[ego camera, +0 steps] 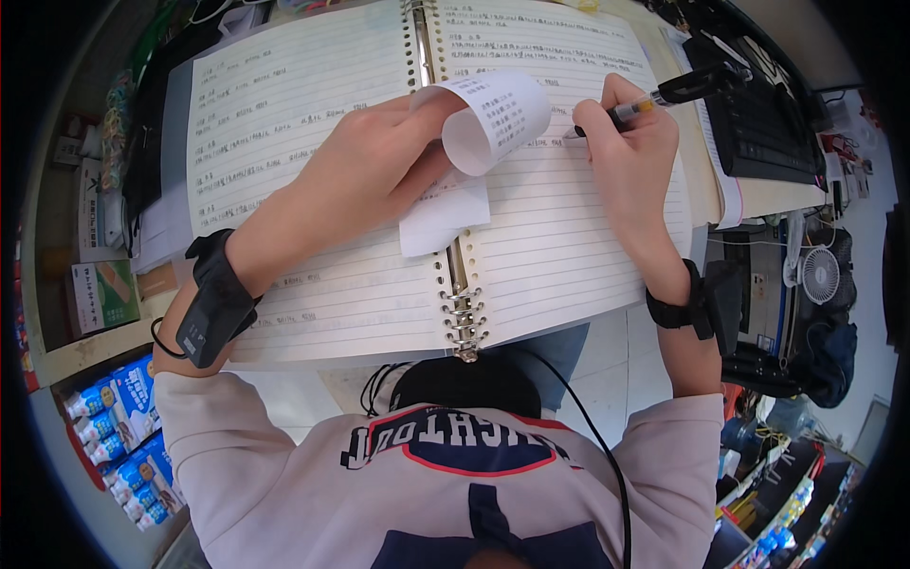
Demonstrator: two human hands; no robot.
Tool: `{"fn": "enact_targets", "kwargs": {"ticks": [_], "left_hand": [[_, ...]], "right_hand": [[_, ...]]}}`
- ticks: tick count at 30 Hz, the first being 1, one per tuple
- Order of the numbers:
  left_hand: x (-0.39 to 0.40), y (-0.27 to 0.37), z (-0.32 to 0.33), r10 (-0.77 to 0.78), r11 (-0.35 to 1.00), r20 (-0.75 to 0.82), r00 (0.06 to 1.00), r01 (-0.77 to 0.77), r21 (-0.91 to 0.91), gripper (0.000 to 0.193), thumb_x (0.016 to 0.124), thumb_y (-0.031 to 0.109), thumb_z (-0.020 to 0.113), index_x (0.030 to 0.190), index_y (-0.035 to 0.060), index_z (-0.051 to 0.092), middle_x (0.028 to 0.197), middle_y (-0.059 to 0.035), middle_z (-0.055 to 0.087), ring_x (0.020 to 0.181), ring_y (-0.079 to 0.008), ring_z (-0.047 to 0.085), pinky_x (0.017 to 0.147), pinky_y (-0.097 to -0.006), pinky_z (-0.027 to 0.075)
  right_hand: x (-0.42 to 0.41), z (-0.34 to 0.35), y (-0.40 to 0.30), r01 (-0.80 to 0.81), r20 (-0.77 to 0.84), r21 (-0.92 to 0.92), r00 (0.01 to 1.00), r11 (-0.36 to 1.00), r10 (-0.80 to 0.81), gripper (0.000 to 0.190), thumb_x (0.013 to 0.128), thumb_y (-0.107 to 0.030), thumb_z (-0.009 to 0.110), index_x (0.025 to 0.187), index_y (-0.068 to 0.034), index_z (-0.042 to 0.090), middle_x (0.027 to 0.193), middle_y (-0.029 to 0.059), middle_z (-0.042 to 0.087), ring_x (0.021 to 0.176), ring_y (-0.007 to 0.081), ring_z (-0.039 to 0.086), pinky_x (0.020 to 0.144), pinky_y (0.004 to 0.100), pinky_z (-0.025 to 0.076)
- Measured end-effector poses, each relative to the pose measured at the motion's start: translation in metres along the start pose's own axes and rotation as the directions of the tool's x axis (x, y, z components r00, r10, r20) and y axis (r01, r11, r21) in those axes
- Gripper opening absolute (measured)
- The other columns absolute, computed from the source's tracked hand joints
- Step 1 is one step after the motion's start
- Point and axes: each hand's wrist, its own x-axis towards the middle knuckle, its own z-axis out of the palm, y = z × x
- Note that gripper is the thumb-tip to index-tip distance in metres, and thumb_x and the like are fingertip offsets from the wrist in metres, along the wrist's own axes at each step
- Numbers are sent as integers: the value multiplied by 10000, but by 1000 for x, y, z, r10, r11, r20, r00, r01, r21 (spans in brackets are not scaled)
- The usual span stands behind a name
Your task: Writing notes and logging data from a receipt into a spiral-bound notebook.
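A large ring binder notebook (569,249) lies spread on the desk, its lined pages partly filled with handwriting. My left hand (387,153) holds a curled, printed paper receipt (508,117) between thumb and fingers over the middle of the binder. The receipt's lower end (444,217) hangs across the metal rings, and the fingertips are partly hidden behind the paper. In my right hand (629,142) is a gel pen (640,105) with a black cap on its back end; its tip is at the right page, beside a handwritten line.
A black keyboard (761,121) stands at the right on the desk, over some papers. Small boxes (106,295) sit at the left edge. A white fan (820,276) and a dark bag are farther right. Blue packages (131,398) are below the desk at left.
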Motion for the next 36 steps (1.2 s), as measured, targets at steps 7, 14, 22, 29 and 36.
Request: {"fn": "enact_targets", "kwargs": {"ticks": [7,14,22,29,36], "left_hand": [[0,0,0,-5,1000,6,1000,5,2,293,747,67,599,1014,0,499,856,-150,594,700,-305,595,594,-359,487],[0,1,-1,-30,999,20,999,31,-20,282,749,63,594,1007,-4,501,848,-150,595,695,-305,595,594,-357,487],[0,1,-1,-25,1000,14,1000,25,-6,277,741,55,600,994,-3,503,845,-148,594,687,-300,595,588,-354,487],[0,1,-1,-6,1000,4,1000,6,4,273,743,59,601,990,-4,504,843,-140,596,686,-298,595,585,-354,487],[0,0,0,-23,1000,17,1000,23,-10,264,749,59,596,987,-2,501,843,-142,594,691,-298,595,587,-353,486]], "right_hand": [[-1,1,-2,-1,2,7,1000,1000,1,297,675,-35,521,548,-38,254,483,-29,230,478,38,219,414,248,171],[0,0,1,34,25,-3,999,999,-34,289,678,-18,514,546,-37,257,483,-32,238,479,35,226,411,245,172],[0,0,1,13,2,22,1000,1000,-13,294,685,-21,519,547,-38,260,480,-31,254,473,33,229,408,245,170],[-1,1,0,7,5,25,1000,1000,-8,285,689,-18,514,551,-36,265,477,-34,251,474,31,233,407,246,170],[0,0,3,54,9,-6,998,999,-54,278,689,-18,512,552,-36,271,475,-36,250,473,30,232,407,242,177]]}}
